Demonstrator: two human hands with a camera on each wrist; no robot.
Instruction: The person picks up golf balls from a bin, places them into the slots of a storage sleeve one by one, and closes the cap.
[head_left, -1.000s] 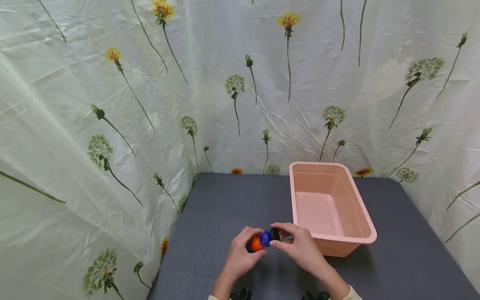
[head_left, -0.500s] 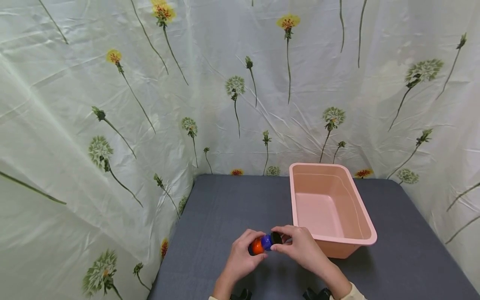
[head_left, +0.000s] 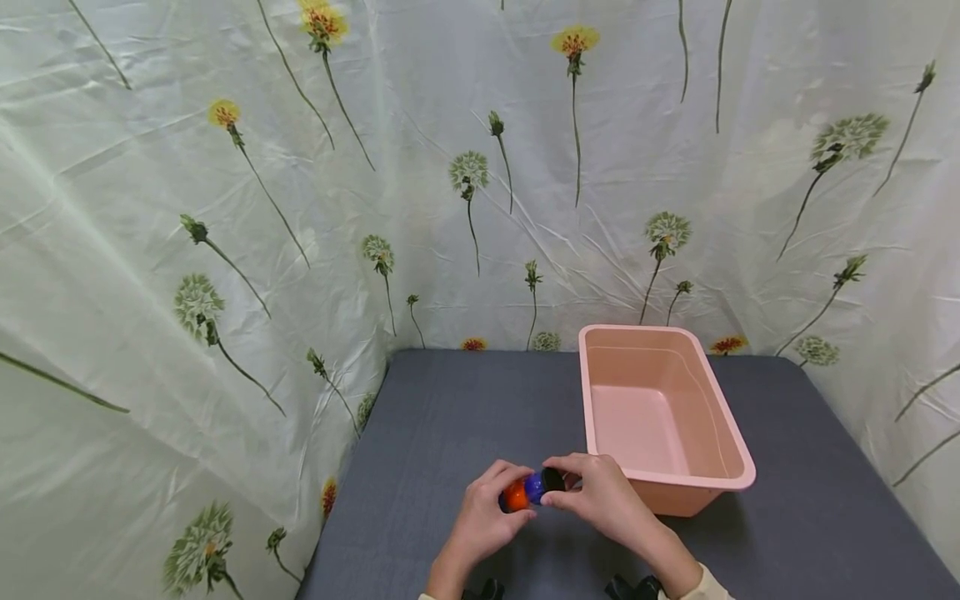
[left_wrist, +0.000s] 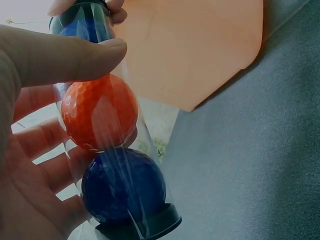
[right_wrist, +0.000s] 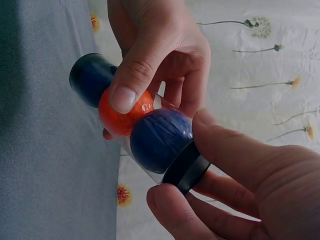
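A clear plastic tube holds dimpled golf balls in a row: an orange ball in the middle with a blue ball on either side. My left hand grips the tube around its middle, thumb lying across it near the orange ball. At the tube's right end, my right hand pinches a black cap between thumb and fingers; it sits against that end. The other end has a dark cap too. Both hands hold the tube above the table, tilted.
A pink plastic basin stands on the dark grey table, just beyond and right of my right hand. Behind the table hangs a flower-patterned cloth, which also runs along the left side.
The black cap in my right hand has come closer to the blue ball and tilted slightly. Both hands have shifted a little toward me and to the right with the tube.
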